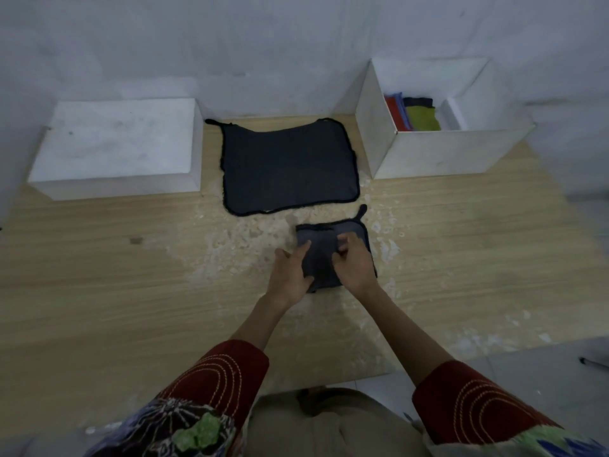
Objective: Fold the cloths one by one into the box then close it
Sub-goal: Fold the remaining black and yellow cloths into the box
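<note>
A small dark grey cloth (321, 249), folded into a thick square, lies on the wooden table (131, 275) in front of me. My left hand (291, 275) grips its left edge, thumb under and fingers on top. My right hand (354, 263) pinches a fold on its right half. A larger dark cloth (286, 168) lies spread flat behind it. At the back right stands an open white box (438, 153) holding folded red, blue, black and olive cloths (415, 115).
A closed white box or lid (115, 150) sits at the back left of the table. A pale wall runs behind everything. The table surface is scuffed white around the cloths. A pen-like object (593, 362) lies on the floor at the right.
</note>
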